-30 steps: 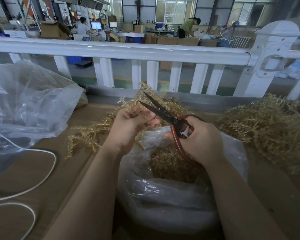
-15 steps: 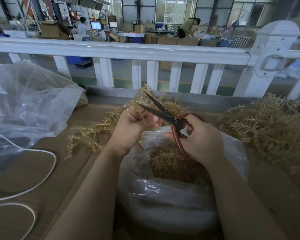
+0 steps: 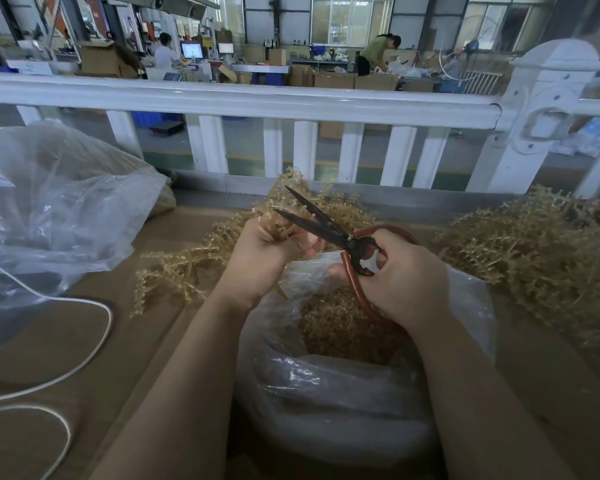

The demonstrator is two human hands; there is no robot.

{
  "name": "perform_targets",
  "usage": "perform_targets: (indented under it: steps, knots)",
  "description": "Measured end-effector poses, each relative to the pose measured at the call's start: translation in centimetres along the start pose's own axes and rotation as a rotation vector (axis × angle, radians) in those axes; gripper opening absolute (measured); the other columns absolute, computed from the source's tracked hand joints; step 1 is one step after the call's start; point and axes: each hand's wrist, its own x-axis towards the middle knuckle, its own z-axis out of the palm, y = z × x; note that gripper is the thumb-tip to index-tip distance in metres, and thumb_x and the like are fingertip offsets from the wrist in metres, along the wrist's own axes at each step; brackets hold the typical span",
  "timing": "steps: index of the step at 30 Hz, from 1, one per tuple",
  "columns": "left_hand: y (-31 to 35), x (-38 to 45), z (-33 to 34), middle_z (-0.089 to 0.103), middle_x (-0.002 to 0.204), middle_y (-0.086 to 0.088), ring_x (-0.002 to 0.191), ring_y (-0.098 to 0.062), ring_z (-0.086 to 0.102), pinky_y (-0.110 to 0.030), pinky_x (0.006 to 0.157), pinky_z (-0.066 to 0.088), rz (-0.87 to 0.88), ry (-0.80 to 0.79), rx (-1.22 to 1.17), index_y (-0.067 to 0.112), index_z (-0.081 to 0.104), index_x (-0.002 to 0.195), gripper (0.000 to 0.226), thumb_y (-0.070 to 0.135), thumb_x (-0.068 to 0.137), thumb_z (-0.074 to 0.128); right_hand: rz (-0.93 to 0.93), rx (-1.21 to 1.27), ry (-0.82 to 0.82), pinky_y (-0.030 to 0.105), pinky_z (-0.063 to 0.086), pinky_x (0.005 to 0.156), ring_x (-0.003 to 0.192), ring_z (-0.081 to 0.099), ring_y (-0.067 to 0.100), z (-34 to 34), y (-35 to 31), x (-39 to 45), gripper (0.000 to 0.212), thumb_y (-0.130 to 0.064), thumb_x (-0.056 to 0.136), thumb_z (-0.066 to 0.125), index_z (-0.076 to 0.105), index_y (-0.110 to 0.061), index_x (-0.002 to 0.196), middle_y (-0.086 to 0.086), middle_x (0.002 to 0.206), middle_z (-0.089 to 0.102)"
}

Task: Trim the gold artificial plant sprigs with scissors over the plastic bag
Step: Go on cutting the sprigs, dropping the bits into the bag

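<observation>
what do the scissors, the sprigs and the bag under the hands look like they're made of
Scissors: dark, dull metal blades, likely steel; glossy red-brown handle loops, probably coated or plastic.
Sprigs: seemingly moulded plastic in a pale gold finish, with stiff, regular beaded branches.
Plastic bag: thin clear film, probably polythene, crinkled with bright highlights and gold trimmings showing through.

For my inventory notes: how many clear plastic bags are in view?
2. One plastic bag sits open under the hands, holding gold trimmings; another plastic bag lies at far left. Others may be hidden.

Right hand [image 3: 400, 271] hides the scissors' [image 3: 321, 225] lower handle.
</observation>
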Motion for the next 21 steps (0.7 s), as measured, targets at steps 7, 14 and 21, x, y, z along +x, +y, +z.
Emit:
perform_targets:
  steps: [7,14,21]
  knots:
    - [-0.52,0.08,-0.22,0.064,0.08,-0.029,0.071,-0.015,0.064,-0.026,0.077,0.054,-0.016,0.025,-0.008,-0.014,0.064,0.088,0.009,-0.005,0.09,0.064,-0.013,0.021,0.071,0.022,0.047,0.051,0.056,0.051,0.003,0.08,-0.1,-0.12,0.063,-0.083,0.071,0.058,0.073,-0.025,0.09,-0.022,0.07,0.055]
    - [-0.27,0.19,-0.18,0.071,0.081,0.001,0.081,-0.018,0.063,-0.034,0.079,0.048,-0.09,-0.009,-0.139,0.012,0.073,0.09,0.014,-0.001,0.086,0.068,-0.011,0.003,0.077,0.025,0.05,0.051,0.053,0.052,0.006,0.31,0.17,-0.11,0.062,-0.081,0.073,0.06,0.071,-0.022,0.084,-0.016,0.065,0.06]
    - [-0.03,0.21,-0.86,0.069,0.088,-0.009,0.083,-0.019,0.069,-0.033,0.083,0.055,-0.232,0.064,-0.441,0.001,0.057,0.11,0.033,0.011,0.083,0.073,0.008,0.036,0.045,0.028,0.055,0.057,0.059,0.059,0.007,0.38,0.29,-0.11,0.06,-0.08,0.072,0.062,0.073,-0.024,0.091,-0.019,0.072,0.063]
